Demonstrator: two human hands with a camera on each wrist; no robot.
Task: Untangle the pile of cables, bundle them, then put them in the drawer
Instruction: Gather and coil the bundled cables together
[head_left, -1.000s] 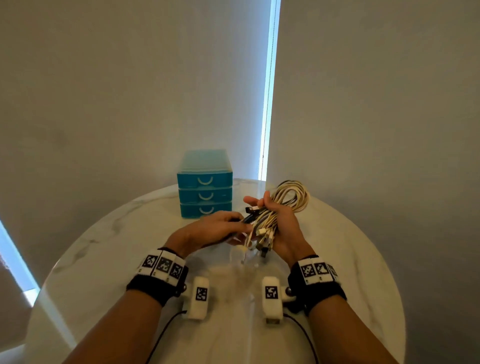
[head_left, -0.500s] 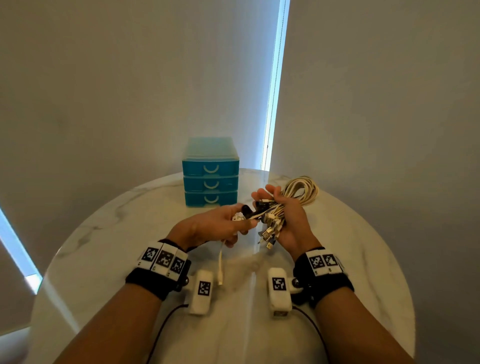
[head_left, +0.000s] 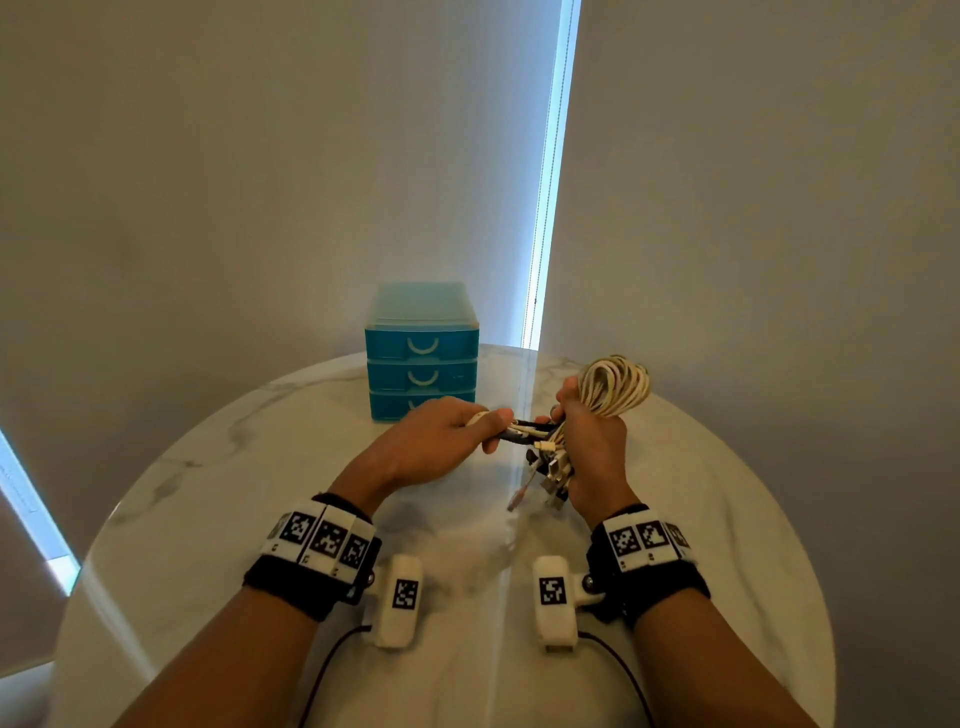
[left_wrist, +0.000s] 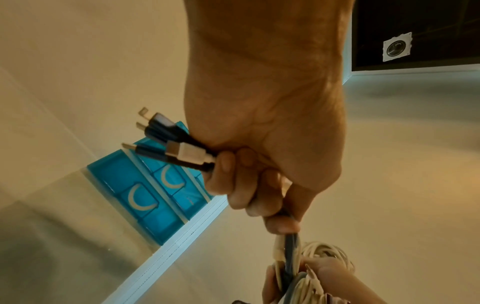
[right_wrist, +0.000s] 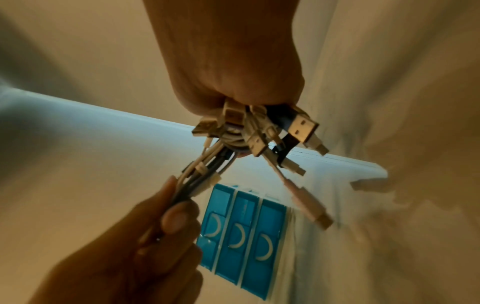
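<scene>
Marble table (head_left: 218, 499) carries the blue drawer unit (head_left: 421, 358), shut, beyond my fingertips. My right hand (head_left: 592, 447) curls round the coiled cables (head_left: 615, 384); my left hand (head_left: 436, 441) grips loose plug ends (left_wrist: 166, 142) just beside it.

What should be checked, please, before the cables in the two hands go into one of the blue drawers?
1. Right hand grips the coiled cables: ok.
2. Left hand grips a few cable ends: ok.
3. Bundle secured with a tie or wrap: not ok, none visible; loose plugs fan out below the right fist.
4. A drawer of the blue drawer unit open to receive them: not ok, all three look shut.
5. A hand free to pull a handle: not ok, both are full.
6. Stray cables left on the marble table: ok, none in view.
</scene>
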